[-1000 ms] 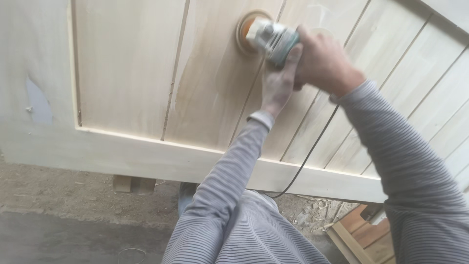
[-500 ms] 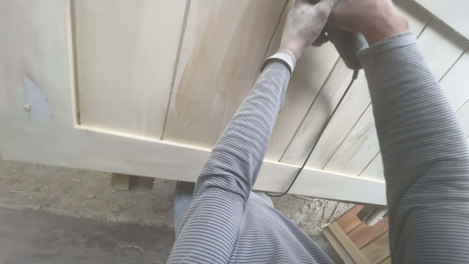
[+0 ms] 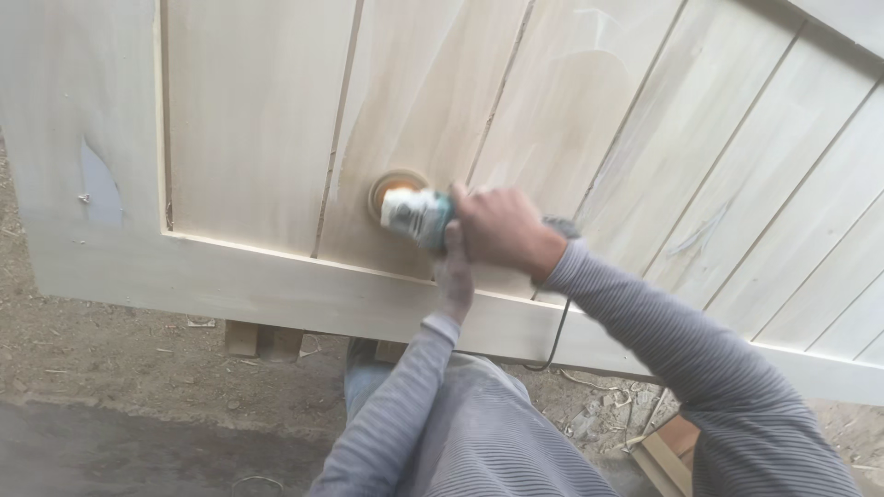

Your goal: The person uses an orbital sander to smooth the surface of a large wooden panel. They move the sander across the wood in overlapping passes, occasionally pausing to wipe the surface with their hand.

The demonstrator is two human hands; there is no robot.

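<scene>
A hand-held disc sander (image 3: 412,212) with a teal and white body and an orange round pad rests flat on a pale wooden plank door (image 3: 258,120) lying in front of me. My right hand (image 3: 502,230) wraps over the sander's body from the right. Just below it, my dusty left hand (image 3: 453,276) grips the side of the tool. The pad sits on a plank near the door's lower rail (image 3: 276,290). A black cord (image 3: 552,336) hangs from the tool over the door's edge. Both sleeves are grey striped.
The door lies on wooden blocks (image 3: 262,339) above a dirt floor (image 3: 110,377) strewn with chips. A grey filler patch (image 3: 97,189) marks the left stile. Wooden scraps (image 3: 668,451) lie at the lower right by my legs.
Both hands pushed the sander up and away across the planks, out past the frame's top, then pulled it back down and left to a spot near the lower rail.
</scene>
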